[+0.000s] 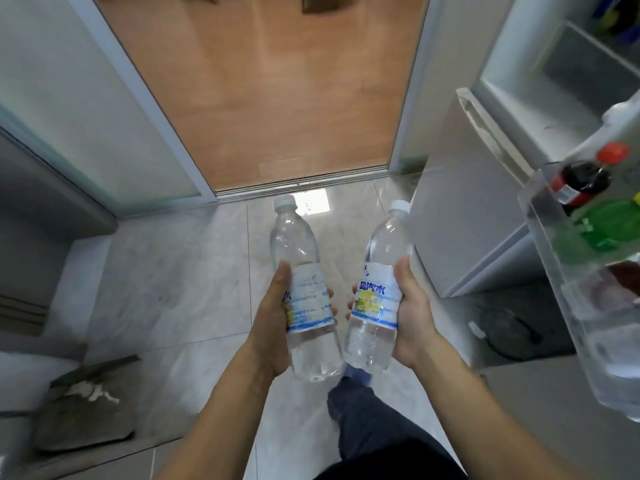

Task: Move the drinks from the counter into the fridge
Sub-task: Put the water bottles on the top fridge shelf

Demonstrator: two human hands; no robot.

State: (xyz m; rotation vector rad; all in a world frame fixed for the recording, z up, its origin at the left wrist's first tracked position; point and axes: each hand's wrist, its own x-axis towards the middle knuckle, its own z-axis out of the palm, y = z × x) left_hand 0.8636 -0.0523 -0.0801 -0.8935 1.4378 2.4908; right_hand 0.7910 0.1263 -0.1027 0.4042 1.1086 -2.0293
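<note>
Left hand (273, 327) and right hand (412, 317) each wrap a clear, white-capped plastic water bottle's label, left bottle (304, 296), right bottle (375, 299), beside the open fridge's door shelf (554, 258): full, probably heavy, slick.

We see a sliding-door track (301, 183) crossing the floor; beyond it lies wooden flooring (277, 81), on our side grey marble tiles (194, 271), with frosted glass panels (69, 98) rising from its left end.

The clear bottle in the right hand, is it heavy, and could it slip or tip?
The right-hand bottle looks nearly full, so it is probably fairly heavy for its size. The right hand grips its paper label, which likely resists slipping. Tall and narrow, it might tip if set down carelessly.
</note>
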